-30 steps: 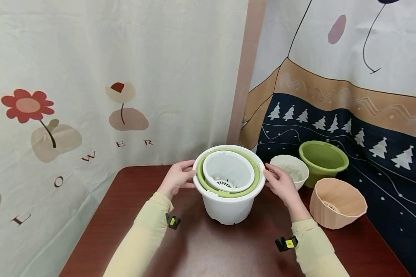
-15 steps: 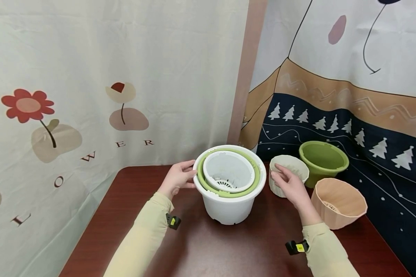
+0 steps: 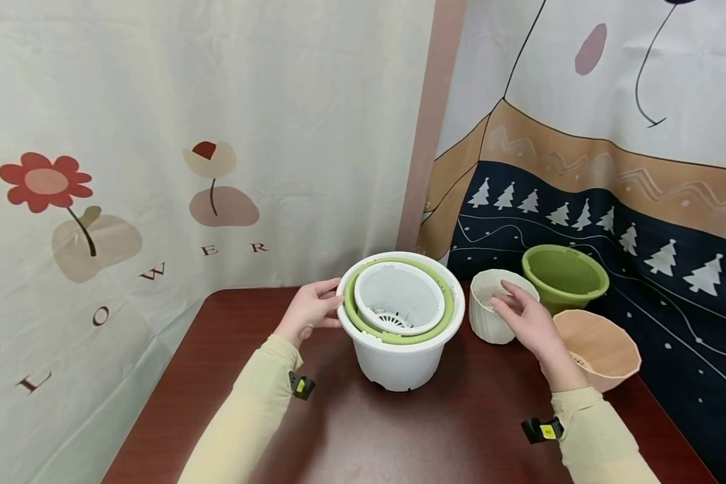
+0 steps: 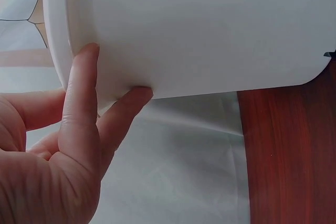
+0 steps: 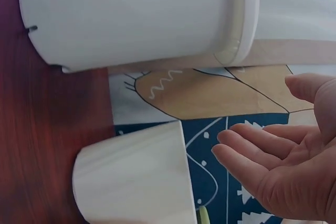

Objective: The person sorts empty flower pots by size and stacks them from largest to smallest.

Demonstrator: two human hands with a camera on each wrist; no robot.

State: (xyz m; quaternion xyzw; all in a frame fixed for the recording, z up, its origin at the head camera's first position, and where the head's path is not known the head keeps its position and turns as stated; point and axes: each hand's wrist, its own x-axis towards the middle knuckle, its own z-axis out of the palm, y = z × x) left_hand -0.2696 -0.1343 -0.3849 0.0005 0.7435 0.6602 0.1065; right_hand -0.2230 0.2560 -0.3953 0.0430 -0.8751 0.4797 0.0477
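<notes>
A large white plastic flowerpot (image 3: pixel 396 366) stands on the table with a green-rimmed pot (image 3: pixel 413 340) nested inside it. Innermost sits a smaller white pot (image 3: pixel 399 289) with a slotted bottom. My left hand (image 3: pixel 310 311) holds the big pot's rim at its left side; in the left wrist view two fingertips (image 4: pixel 86 59) lie against the wall under the rim. Over on the right, my right hand (image 3: pixel 529 326) hovers near a cream fluted pot (image 3: pixel 489 323), partly in front of it. The right wrist view shows that hand (image 5: pixel 286 166) with extended fingers and nothing in them.
Behind the cream pot stands an olive green pot (image 3: pixel 562 296). A peach faceted pot (image 3: pixel 617 349) is near the table's right edge, partly hidden by the right hand and wrist. Printed curtains (image 3: pixel 314 134) hang behind the dark red table (image 3: pixel 363 437).
My right hand has let go of the big white pot's rim and moved right, past the cream pot's front. The left hand and nested pots stay in place.
</notes>
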